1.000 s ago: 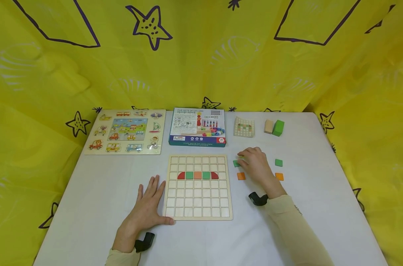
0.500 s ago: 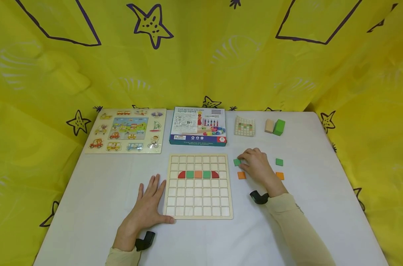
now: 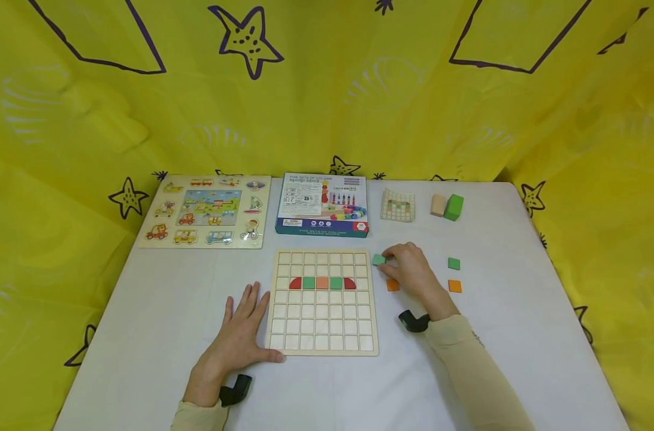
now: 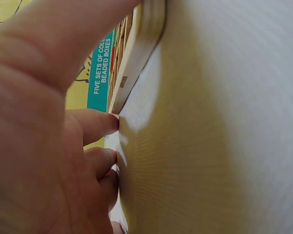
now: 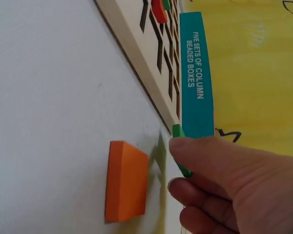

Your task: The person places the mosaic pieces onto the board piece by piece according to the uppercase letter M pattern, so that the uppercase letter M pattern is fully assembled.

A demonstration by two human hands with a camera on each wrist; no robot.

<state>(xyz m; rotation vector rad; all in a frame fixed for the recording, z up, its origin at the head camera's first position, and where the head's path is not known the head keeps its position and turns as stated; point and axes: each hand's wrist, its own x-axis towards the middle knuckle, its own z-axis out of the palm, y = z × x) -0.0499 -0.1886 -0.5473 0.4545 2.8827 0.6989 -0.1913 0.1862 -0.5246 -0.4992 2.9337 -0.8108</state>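
Note:
My right hand (image 3: 413,272) pinches a green square tile (image 3: 378,260) between thumb and fingers, just off the right edge of the wooden grid board (image 3: 314,328). In the right wrist view the green tile (image 5: 184,163) stands on edge in the grip, raised from the cloth. One row of the board holds a red quarter-round tile (image 3: 296,283) at each end, with green tiles and an orange tile (image 3: 322,282) between them. My left hand (image 3: 238,335) lies with fingers spread along the board's lower left, its thumb at the bottom corner. The left wrist view shows the thumb against the board's side (image 4: 132,63).
An orange tile (image 3: 393,285) lies under the right hand; another green tile (image 3: 454,263) and orange tile (image 3: 454,286) lie farther right. Behind are a vehicle puzzle (image 3: 200,211), a boxed toy (image 3: 323,205), a pattern card (image 3: 397,205), a beige block (image 3: 437,205) and a green block (image 3: 453,207).
My right hand has taken hold of the green tile, lifted it off the cloth and shifted it slightly left towards the board. The left hand has stayed in place.

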